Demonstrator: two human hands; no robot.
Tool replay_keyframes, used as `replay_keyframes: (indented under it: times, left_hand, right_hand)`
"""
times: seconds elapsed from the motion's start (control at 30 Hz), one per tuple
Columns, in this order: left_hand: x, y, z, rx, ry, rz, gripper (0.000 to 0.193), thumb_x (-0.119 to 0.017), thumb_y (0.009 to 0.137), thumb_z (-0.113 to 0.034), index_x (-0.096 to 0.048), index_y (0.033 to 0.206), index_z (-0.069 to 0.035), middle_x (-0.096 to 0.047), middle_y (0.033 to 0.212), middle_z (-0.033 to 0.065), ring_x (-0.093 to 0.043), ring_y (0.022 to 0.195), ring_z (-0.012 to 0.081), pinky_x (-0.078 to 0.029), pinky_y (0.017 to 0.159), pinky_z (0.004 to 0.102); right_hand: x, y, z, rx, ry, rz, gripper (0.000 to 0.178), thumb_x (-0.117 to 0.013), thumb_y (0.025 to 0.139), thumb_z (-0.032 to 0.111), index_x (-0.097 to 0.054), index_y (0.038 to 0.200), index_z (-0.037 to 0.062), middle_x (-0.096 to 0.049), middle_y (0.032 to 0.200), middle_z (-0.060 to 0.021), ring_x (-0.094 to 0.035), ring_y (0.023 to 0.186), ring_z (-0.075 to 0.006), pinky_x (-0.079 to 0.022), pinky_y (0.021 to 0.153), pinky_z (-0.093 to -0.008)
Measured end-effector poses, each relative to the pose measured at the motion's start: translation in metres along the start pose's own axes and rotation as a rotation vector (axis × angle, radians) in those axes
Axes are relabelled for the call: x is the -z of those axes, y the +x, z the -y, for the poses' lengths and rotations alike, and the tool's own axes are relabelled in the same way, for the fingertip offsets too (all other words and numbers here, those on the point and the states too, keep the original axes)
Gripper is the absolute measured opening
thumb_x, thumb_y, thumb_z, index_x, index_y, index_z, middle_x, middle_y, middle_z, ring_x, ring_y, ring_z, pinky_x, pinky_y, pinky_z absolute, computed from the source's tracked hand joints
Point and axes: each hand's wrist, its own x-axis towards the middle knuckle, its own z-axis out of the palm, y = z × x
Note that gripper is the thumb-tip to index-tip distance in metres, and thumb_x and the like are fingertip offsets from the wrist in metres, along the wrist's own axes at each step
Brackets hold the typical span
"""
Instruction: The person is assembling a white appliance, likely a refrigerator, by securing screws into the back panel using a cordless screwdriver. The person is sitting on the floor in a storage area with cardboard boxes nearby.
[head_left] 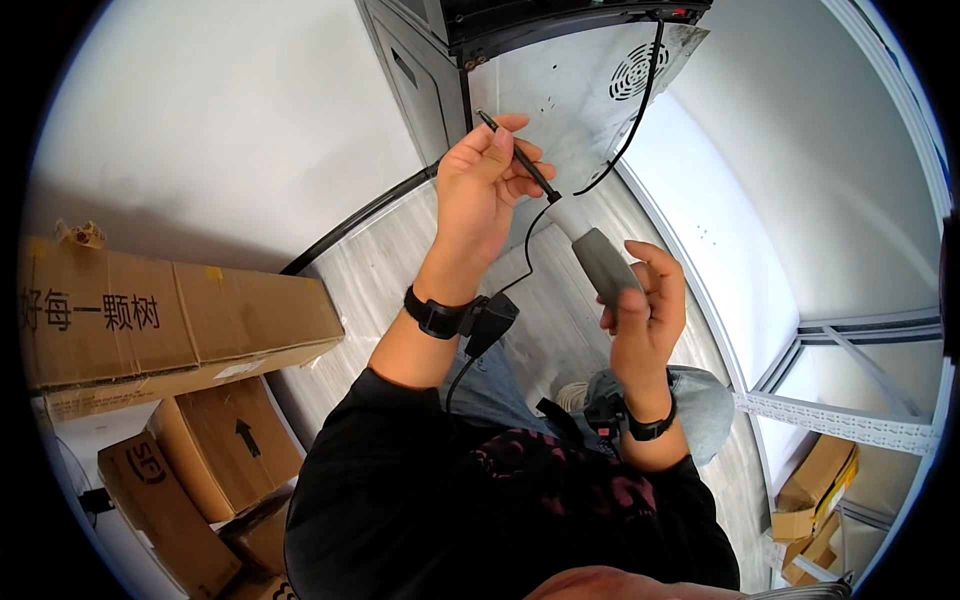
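My left hand [478,195] is raised in front of a pale metal panel, its fingers closed around a slim black pen-like rod [527,163]. The rod slants, with a small shiny tip at its upper end and a wider black end low down. A thin black cord [529,250] runs from the black box at my left wrist up towards that lower end; whether it joins the rod, I cannot tell. To the right, my right hand [648,305] grips a dark grey oblong block [606,265] between thumb and fingers. The block is slightly blurred, and a whitish smear shows just above it.
A black-framed cabinet [410,80] stands ahead, its pale panel [540,75] bearing a round vent. A thick black cable [637,125] hangs before it. Cardboard boxes [180,320] are stacked at left. White metal shelving [850,408] with cartons [815,480] stands at right.
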Motion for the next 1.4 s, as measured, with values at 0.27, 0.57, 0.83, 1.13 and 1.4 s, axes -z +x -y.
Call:
replay_keyframes:
  times: [0.27, 0.57, 0.83, 1.13, 1.4]
  left_hand:
    - [0.007, 0.001, -0.001, 0.023, 0.1, 0.05, 0.029, -0.047, 0.096, -0.023, -0.054, 0.11, 0.001, -0.063, 0.079, 0.007, -0.064, 0.067, 0.0162, -0.05, 0.052, 0.0233]
    - [0.0, -0.003, -0.003, 0.019, 0.132, 0.035, 0.03, -0.05, 0.095, -0.024, -0.054, 0.111, 0.0, -0.063, 0.077, 0.0065, -0.066, 0.068, 0.0173, -0.053, 0.056, 0.0253]
    - [-0.005, -0.003, -0.002, 0.023, 0.057, 0.0, 0.03, -0.052, 0.094, -0.024, -0.055, 0.111, 0.0, -0.063, 0.075, 0.0069, -0.065, 0.066, 0.0182, -0.054, 0.058, 0.0272]
    - [0.005, 0.003, -0.003, 0.011, 0.169, 0.034, 0.031, -0.048, 0.095, -0.024, -0.055, 0.113, 0.0, -0.063, 0.08, 0.0077, -0.065, 0.068, 0.0174, -0.054, 0.057, 0.0269]
    - [0.001, 0.0, -0.006, 0.025, 0.077, 0.006, 0.032, -0.05, 0.094, -0.02, -0.051, 0.12, -0.001, -0.065, 0.087, 0.0121, -0.065, 0.072, 0.0212, -0.053, 0.058, 0.0287]
  right_hand:
    - [-0.015, 0.007, -0.008, 0.222, 0.077, -0.081, 0.056, -0.072, 0.075, 0.005, -0.041, 0.122, 0.0013, -0.053, 0.093, -0.0066, -0.052, 0.072, -0.0095, -0.041, 0.062, -0.0206]
    - [-0.016, 0.005, -0.016, 0.426, -0.291, -0.141, 0.042, -0.061, 0.087, 0.016, -0.042, 0.12, -0.0009, -0.062, 0.088, -0.0104, -0.051, 0.061, -0.0078, -0.039, 0.055, -0.0185]
    - [0.005, 0.009, 0.005, -0.301, 0.296, 0.124, 0.048, -0.066, 0.082, 0.015, -0.042, 0.122, 0.0026, -0.056, 0.096, -0.007, -0.053, 0.078, -0.0111, -0.043, 0.066, -0.0219]
    - [-0.009, 0.007, 0.007, -0.216, 0.355, 0.098, 0.054, -0.065, 0.077, -0.002, -0.041, 0.125, 0.0032, -0.055, 0.1, -0.0077, -0.053, 0.081, -0.0121, -0.043, 0.072, -0.0232]
    - [-0.018, 0.007, -0.012, 0.348, -0.356, -0.11, 0.045, -0.065, 0.067, -0.011, -0.055, 0.108, 0.0046, -0.053, 0.098, -0.0111, -0.054, 0.085, -0.0192, -0.043, 0.07, -0.0265]
